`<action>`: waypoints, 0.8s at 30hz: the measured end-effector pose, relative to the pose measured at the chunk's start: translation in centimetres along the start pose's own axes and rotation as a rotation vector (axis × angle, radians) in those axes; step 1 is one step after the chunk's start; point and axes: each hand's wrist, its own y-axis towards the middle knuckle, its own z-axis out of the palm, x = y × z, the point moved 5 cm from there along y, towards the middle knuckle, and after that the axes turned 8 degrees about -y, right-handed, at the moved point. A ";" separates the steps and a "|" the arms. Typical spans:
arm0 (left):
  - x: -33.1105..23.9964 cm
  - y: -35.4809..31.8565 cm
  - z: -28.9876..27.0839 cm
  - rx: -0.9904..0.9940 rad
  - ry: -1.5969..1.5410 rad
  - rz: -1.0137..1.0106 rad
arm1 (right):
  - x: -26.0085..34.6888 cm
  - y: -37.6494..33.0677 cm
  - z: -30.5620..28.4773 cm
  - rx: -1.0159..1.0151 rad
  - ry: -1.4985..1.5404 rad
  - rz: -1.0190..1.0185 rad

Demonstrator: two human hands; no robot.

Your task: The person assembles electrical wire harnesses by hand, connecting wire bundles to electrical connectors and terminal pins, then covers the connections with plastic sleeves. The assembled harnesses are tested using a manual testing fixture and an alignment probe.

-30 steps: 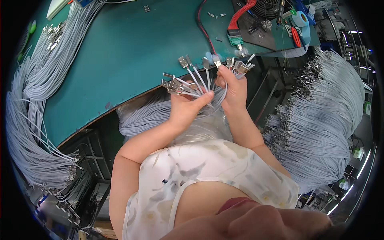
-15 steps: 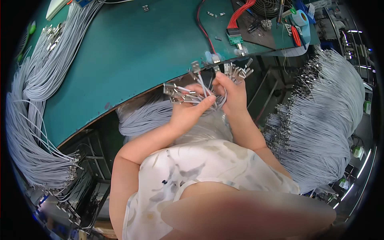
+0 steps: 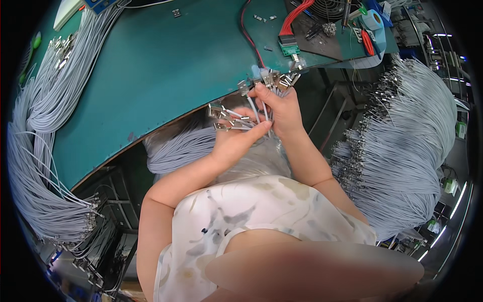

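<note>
Several grey cables with metal plug ends fan out between my two hands at the bench's front edge. My left hand (image 3: 235,141) is closed round one group of cables (image 3: 234,117), its thumb pressed on them and their plugs pointing left. Higher up, my right hand (image 3: 282,111) grips another group, with its metal plugs (image 3: 282,80) sticking out above the fingers. One cable with a plug (image 3: 243,88) stands up between both hands. Right by the right hand's plugs, a red and black wire pair (image 3: 254,43) ends at the bench edge; its end is partly hidden.
A green circuit board (image 3: 290,48) with red wires lies on the green bench (image 3: 151,75). Red-handled pliers (image 3: 367,43) and a tape roll (image 3: 372,20) are at the far right. Large grey cable bundles hang left (image 3: 45,186) and right (image 3: 397,151); another bundle (image 3: 181,151) lies below the edge.
My right hand has shifted slightly left and toward the left hand, its plugs moving left with it. The left hand keeps its hold; the view has shifted slightly.
</note>
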 end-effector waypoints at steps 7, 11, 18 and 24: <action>-0.3 -0.2 -0.9 -0.031 -0.004 0.159 | -0.6 -1.4 -1.4 -0.094 0.069 0.004; -0.6 -0.6 -0.8 -0.071 0.130 0.141 | -0.7 -2.9 -1.4 -0.117 0.025 -0.042; -0.7 -0.4 -0.7 -0.103 0.129 0.041 | -0.8 0.0 -1.7 -0.117 0.202 0.064; -1.0 -0.2 -0.4 -0.109 0.166 -0.076 | -0.3 0.4 -1.0 -0.106 0.178 0.000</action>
